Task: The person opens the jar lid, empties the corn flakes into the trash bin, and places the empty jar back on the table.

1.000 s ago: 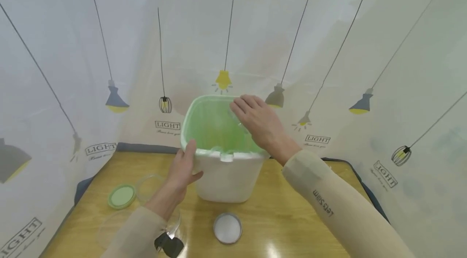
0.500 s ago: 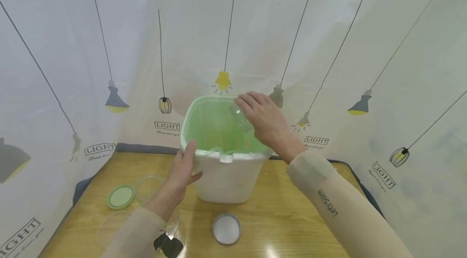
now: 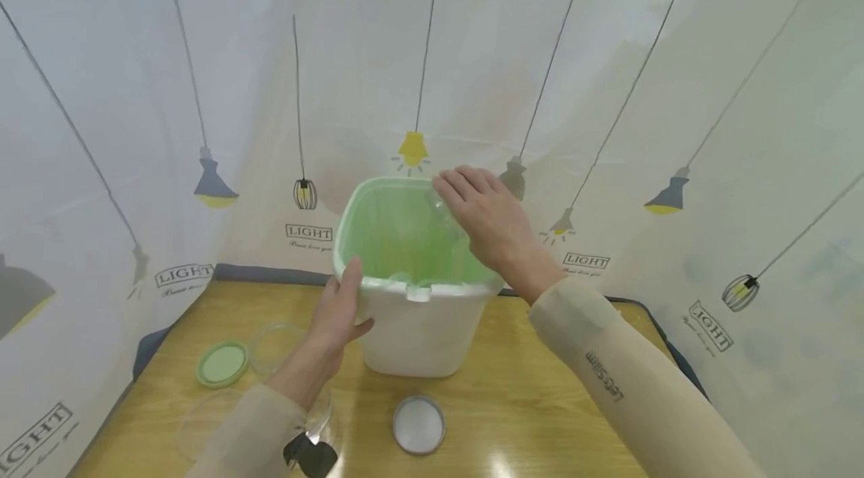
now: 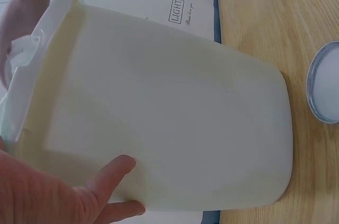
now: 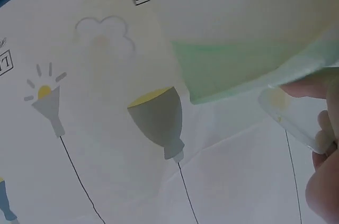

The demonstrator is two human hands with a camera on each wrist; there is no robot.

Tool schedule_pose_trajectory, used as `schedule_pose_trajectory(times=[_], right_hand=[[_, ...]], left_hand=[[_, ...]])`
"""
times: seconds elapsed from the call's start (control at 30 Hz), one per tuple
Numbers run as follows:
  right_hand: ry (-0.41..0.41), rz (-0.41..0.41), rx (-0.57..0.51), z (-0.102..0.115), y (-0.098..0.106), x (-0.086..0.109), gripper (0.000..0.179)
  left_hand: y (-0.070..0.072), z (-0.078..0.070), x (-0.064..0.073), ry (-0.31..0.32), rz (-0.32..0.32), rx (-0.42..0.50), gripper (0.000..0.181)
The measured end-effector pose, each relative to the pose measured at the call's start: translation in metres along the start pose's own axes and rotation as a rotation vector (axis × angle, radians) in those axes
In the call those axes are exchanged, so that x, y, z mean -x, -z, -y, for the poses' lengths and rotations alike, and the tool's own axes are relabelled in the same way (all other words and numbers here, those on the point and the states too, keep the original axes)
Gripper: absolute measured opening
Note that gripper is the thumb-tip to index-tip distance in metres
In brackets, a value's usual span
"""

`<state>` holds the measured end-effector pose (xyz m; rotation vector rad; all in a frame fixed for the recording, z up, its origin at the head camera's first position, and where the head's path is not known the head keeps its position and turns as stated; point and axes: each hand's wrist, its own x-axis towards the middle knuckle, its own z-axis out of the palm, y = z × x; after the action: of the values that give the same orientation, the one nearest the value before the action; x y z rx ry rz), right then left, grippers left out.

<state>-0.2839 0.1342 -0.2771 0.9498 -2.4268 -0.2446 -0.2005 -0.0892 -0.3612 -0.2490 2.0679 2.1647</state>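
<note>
A white bin with a green inside stands on the wooden table. My left hand holds it at the left, one finger up at the rim; in the left wrist view two of its fingers lie against the bin's side. Over the right part of the rim, my right hand grips a clear see-through piece that sits within the bin's mouth. The right wrist view shows that clear piece with a rounded edge, between thumb and fingers, beside the green edge. Its full shape is hidden.
A round white disc with a grey rim lies in front of the bin. At the left lie a green lid and several faint clear round things, one a clear ring. A cloth printed with lamps surrounds the table.
My right hand has shifted slightly right and up along the rim, with the clear piece showing more below its fingers. The left hand and the bin have not visibly moved.
</note>
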Motion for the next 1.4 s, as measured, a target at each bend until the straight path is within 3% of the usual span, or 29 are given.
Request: schedule_pose_trajectory(times=[0.47, 1.0, 1.13, 1.33, 1.4], right_hand=[[0.042, 0.033, 0.014, 0.000, -0.001, 0.001, 0.078], [0.017, -0.073, -0.051, -0.009, -0.006, 0.010, 0.075], [0.039, -0.097, -0.012, -0.009, -0.006, 0.012, 0.075], [0.157, 0.034, 0.161, 0.002, -0.004, 0.008, 0.071], [0.188, 0.039, 0.196, 0.005, -0.005, 0.005, 0.067]], left_hand=[[0.000, 0.000, 0.004, 0.004, -0.001, 0.002, 0.077], [-0.004, 0.004, -0.001, 0.009, 0.015, -0.031, 0.081], [-0.004, 0.003, -0.001, 0.009, 0.014, -0.036, 0.080], [-0.003, 0.002, 0.001, 0.014, 0.004, -0.034, 0.079], [-0.002, 0.002, 0.002, 0.011, -0.002, -0.029, 0.079]])
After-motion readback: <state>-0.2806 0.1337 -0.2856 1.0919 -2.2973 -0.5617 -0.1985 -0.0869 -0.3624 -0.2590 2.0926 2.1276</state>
